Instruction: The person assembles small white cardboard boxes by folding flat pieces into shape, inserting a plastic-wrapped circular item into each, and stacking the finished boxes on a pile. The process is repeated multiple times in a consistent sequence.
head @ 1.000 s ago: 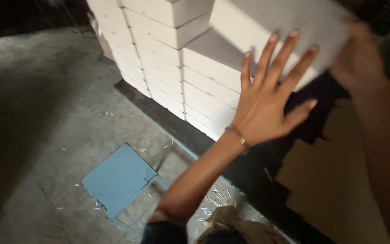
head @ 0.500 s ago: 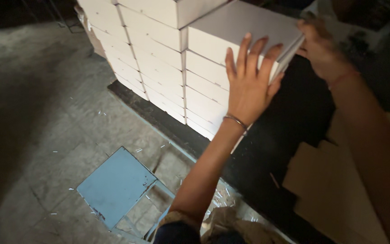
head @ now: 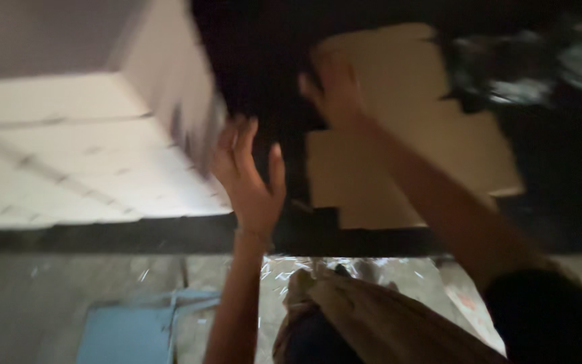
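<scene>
While the head view was badly blurred, both hands showed raised in the middle of the frame. The left hand [head: 250, 176] was spread open, fingers up, its fingertips at the near corner of a white box [head: 109, 61] that filled the upper left; whether they touched it, I could not tell. That box sat on a stack of white boxes [head: 75, 175] at the left. The right hand [head: 331, 84] was higher, at upper centre, over a flat sheet of brown cardboard [head: 405, 162]; its grip could not be made out. Low at the left lay a blue panel [head: 126, 334] on the grey floor [head: 15, 296].
</scene>
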The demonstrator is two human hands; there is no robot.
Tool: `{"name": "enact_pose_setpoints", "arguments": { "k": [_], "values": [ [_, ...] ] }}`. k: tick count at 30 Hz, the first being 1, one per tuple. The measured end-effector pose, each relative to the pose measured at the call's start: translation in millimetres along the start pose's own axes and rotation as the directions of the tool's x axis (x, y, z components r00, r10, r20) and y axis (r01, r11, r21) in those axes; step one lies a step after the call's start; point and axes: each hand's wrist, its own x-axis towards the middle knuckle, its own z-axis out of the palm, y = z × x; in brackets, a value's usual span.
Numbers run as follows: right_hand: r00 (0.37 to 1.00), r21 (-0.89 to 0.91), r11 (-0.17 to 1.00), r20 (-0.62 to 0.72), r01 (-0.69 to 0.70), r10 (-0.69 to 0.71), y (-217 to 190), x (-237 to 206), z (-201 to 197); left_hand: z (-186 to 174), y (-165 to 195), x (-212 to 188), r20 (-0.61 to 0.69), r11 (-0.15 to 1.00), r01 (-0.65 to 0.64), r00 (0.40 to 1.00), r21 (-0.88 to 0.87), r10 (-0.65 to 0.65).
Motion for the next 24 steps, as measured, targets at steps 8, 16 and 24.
{"name": "enact_pose_setpoints", "arguments": {
  "k": [8,16,24],
  "values": [
    [0.929,-0.692,0.703,0.130,-0.165,0.346,40,-247,-164,109,4,-133,0.422,0.961,0.261,0.864,0.094,-0.276],
    [0.684,-0.538,0.539,-0.101,-0.648,0.722,87,-310,-239,135,-11,-173,0.264,0.941,0.313,0.904,0.125,-0.336],
    [0.403,0.291,0.375,0.043,-0.880,0.914,42,-264,-300,106,5,-120,0.344,0.807,0.568,0.799,-0.161,-0.493]
  ]
}}
